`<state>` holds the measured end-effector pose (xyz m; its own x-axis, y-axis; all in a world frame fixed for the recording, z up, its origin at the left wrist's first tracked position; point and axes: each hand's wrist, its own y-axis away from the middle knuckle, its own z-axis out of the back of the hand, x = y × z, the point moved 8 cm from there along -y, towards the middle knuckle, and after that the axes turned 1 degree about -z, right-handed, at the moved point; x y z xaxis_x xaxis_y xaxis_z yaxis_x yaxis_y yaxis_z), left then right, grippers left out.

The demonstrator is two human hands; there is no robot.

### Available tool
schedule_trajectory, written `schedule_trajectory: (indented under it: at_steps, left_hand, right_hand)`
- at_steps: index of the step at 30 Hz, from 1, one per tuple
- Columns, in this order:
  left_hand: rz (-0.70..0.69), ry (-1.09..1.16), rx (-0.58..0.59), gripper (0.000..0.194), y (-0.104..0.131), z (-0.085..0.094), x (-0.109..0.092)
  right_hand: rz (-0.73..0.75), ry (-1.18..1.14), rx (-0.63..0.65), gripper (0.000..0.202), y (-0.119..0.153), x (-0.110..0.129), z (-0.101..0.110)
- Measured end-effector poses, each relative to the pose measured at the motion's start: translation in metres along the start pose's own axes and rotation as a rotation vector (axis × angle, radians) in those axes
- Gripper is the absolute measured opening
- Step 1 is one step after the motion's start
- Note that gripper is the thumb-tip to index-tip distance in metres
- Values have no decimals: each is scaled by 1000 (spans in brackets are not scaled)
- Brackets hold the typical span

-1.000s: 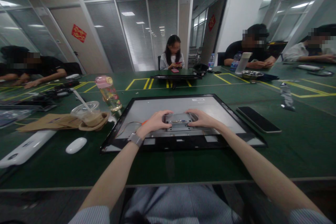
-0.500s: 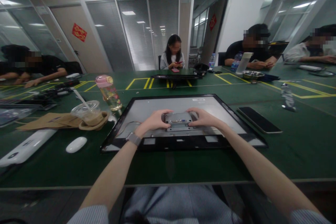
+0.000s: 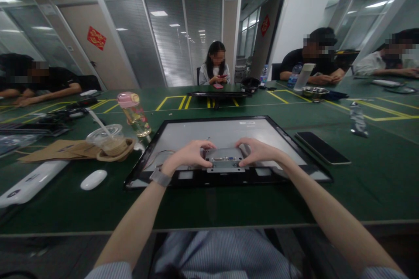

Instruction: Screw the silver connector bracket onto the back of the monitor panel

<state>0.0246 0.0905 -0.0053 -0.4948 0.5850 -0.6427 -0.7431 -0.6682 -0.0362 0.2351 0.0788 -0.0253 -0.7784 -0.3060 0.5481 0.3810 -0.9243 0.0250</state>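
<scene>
A metal bracket box with video ports (image 3: pixel 224 157) is at the near middle of a monitor panel (image 3: pixel 186 133), which lies on its face with its grey back up and a black frame round it. My left hand (image 3: pixel 191 154) grips the box's left side, thumb at the front and fingers behind. On the opposite side my right hand (image 3: pixel 258 152) holds it the same way. The box's lower flange is over the panel's near edge; whether it rests there or hovers slightly, I cannot tell. A thin cable (image 3: pixel 160 157) lies on the panel left of my left hand.
A phone (image 3: pixel 322 147) lies right of the panel. To the left are a pink-lidded bottle (image 3: pixel 134 113), a plastic cup (image 3: pixel 109 139), a brown paper bag (image 3: pixel 59 150) and a white mouse (image 3: pixel 94 180). Several people sit round the green table (image 3: pixel 248 209).
Both hands have brought the metal box a little nearer to me, towards the panel's near edge. The view has shifted slightly.
</scene>
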Motion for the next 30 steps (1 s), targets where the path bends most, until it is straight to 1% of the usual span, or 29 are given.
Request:
schedule_trajectory:
  at_steps: [4,10,15,18,23,30]
  left_hand:
    - [12,-44,-6,55,-1,1,0]
    - [14,-98,-57,67,-3,7,6]
    - [12,-103,-68,68,-4,7,11]
    - [5,-92,-60,68,-5,6,15]
    - [5,-47,-24,67,-6,2,21]
    - [18,-32,-13,66,-7,-2,23]
  right_hand:
    - [-2,5,0,71,0,1,-2]
    - [68,-28,-70,70,-3,0,-1]
    - [105,-22,-117,68,-4,0,-1]
    - [89,-18,-110,69,-4,-1,-3]
    - [44,-4,-55,70,-5,-3,-8]
    - [59,24,-40,67,-5,-1,-11]
